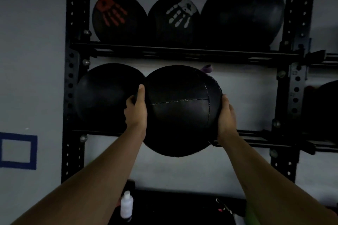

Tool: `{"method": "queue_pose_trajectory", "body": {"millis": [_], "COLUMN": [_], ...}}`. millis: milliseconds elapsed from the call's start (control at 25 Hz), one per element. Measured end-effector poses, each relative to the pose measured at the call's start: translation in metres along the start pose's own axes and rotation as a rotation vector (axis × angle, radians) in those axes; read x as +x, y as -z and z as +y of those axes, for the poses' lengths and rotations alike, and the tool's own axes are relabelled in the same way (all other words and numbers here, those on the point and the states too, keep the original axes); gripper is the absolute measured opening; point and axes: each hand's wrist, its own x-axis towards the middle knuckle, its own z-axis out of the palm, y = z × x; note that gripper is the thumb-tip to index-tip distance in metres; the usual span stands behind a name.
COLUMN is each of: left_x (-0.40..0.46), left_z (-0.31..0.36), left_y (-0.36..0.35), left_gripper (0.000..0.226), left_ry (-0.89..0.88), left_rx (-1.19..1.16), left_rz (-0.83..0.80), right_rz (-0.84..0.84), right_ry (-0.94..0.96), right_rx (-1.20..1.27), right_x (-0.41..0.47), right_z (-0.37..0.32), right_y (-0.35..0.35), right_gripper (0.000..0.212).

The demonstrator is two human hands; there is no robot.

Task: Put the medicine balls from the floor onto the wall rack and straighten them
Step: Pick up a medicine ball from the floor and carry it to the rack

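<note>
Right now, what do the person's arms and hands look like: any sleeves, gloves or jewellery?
Both forearms are bare, no sleeves in view. The left hand and right hand wear no gloves, and no rings, watch or bracelets show.

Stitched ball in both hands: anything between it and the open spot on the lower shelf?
Nothing visible. The stitched ball, held by left hand and right hand, sits beside the neighbouring ball. The lower rail to its right shows bare up to the right upright.
</note>
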Motion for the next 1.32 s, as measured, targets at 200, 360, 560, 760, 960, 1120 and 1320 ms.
{"method": "queue_pose_trajectory", "body": {"millis": [200, 360, 560, 760, 960, 1120, 1320], "left_x": [0.068, 0.112, 0.14, 0.147, 0.147, 0.141, 0.121], "left_z": [-0.023, -0.049, -0.07, -0.098, -0.098, -0.088, -0.053], "left_y": [-0.04, -0.076, -0.103, -0.127, -0.129, -0.126, -0.13], "left_gripper": [0.105, 0.11, 0.091, 0.063, 0.065, 0.079, 0.049], "left_ry": [0.001, -0.023, -0.141, -0.41, -0.419, -0.356, -0.256], "left_rx": [-0.009, 0.079, 0.293, 0.433, 0.534, 0.609, 0.789], "left_rz": [0.018, -0.077, -0.046, 0.087, 0.113, 0.006, -0.002], "right_rz": [-0.002, 0.072, 0.013, -0.049, -0.097, -0.189, -0.286], "right_ry": [-0.005, 0.012, 0.24, 0.188, 0.19, 0.179, 0.258], "right_rx": [0.004, 0.009, -0.256, -0.413, -0.442, -0.519, -0.586], "right_x": [0.082, 0.128, 0.164, 0.199, 0.203, 0.2, 0.202], "right_z": [0.021, 0.043, 0.049, 0.062, 0.06, 0.049, 0.02], "right_y": [-0.027, -0.026, -0.041, -0.048, -0.043, -0.035, -0.014], "right_gripper": [0.084, 0.075, 0.061, 0.057, 0.057, 0.062, 0.057]}}
